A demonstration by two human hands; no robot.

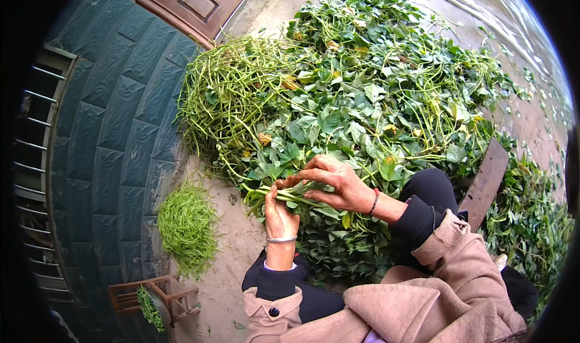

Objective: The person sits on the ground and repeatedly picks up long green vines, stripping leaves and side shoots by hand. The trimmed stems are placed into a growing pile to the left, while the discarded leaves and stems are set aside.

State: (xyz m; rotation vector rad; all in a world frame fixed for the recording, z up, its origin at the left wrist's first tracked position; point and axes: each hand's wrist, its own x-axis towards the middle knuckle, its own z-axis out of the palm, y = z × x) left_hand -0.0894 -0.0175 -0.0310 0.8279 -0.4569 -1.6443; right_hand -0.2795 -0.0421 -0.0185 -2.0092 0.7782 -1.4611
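My left hand (282,220), with a silver bangle at its wrist, grips a small bunch of green leafy stems (267,192). Just right of it, my right hand (337,184), with a red and dark cord at its wrist, has its fingertips at the same bunch; whether they pinch a stem is hard to make out. A large heap of leafy vines (358,112) lies in front of me and reaches under my hands. Against its left part rests a tangled pile of mostly bare stems (226,89).
A smaller heap of thin green stalks (188,230) lies on the concrete floor by a dark tiled wall (111,162). Behind it a wooden stool or chair (174,293) stands with a bowl of greens. A plank (487,182) leans near my knee. A brown door (204,5) is beyond.
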